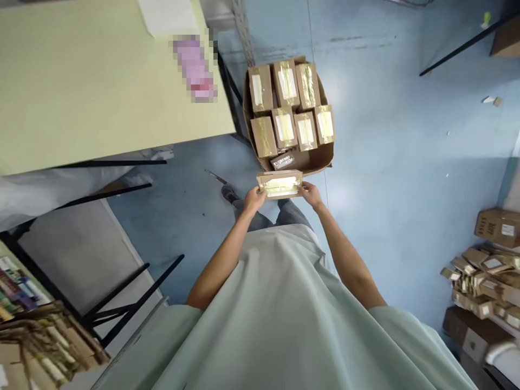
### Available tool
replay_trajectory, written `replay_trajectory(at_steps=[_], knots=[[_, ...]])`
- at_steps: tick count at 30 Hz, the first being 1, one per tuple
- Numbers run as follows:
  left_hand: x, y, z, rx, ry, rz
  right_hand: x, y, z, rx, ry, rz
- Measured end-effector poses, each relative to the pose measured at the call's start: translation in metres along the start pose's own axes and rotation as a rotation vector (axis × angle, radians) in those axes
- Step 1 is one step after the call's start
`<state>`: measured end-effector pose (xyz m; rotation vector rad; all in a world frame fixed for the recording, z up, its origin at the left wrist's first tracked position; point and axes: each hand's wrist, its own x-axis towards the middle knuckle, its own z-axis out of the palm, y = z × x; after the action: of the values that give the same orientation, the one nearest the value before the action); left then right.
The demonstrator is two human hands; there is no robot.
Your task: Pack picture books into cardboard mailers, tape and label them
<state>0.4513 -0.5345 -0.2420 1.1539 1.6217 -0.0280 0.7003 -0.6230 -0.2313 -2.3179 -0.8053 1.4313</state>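
Observation:
I stand over a blue floor and hold a small brown cardboard box (279,184) with a shiny window on top, level in front of me. My left hand (254,199) grips its left end and my right hand (312,194) grips its right end, fingers closed round it. Just beyond it on the floor sits an open cardboard carton (320,157) packed with several similar windowed boxes standing side by side, with a gap at its near side where a dark item (283,161) lies.
A pale yellow-green table (81,92) with black legs stands at the left, a white sheet on it. A pile of similar small boxes (483,281) lies at the right edge. More cardboard and packs fill the lower left corner. Blue floor stretches to the right.

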Motion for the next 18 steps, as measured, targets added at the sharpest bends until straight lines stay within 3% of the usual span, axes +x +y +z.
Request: replay_trajectory(at_steps=[4,9,13,18], knots=[[0.024,0.019,0.068,0.017,-0.042,-0.021,0.029,0.048,-0.043,0.006,0.028,0.052],[0.054,0.037,0.122,-0.064,-0.122,-0.009,0.068,0.083,-0.076,0.026,0.081,0.048],[0.068,0.042,0.145,-0.097,-0.172,-0.02,0.098,0.095,-0.09,0.03,0.088,0.052],[0.071,0.036,0.153,-0.12,-0.159,-0.008,0.12,0.101,-0.089,0.02,0.06,0.066]])
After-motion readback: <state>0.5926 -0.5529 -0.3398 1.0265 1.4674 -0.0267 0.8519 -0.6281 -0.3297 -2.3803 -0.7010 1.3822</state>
